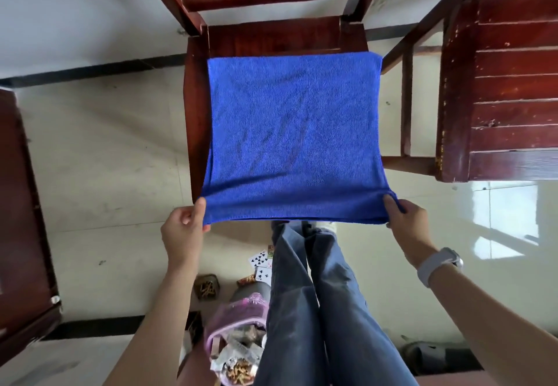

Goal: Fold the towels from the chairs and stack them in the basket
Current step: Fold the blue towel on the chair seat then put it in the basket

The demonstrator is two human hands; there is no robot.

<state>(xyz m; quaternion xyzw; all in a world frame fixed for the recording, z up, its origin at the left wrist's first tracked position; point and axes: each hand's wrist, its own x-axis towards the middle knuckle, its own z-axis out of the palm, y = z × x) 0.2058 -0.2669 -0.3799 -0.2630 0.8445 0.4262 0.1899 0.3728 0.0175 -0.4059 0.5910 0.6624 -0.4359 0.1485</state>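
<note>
The left hand pinches the near left corner of the blue towel, thumb on top and fingers curled under the hem. From there the towel runs away from the person, spread flat over the seat of the wooden chair, its far edge lying square just short of the chair's back rails; the near edge hangs off the front of the seat, stretched taut between the two grips. The right hand, with a pale watch band at the wrist, pinches the near right corner the same way. Both hands sit level and equally close to the cloth, so neither leads. The likely next fold carries this near edge straight forward onto the far edge, along the towel's front-to-back axis. No basket can be made out with certainty here.
</note>
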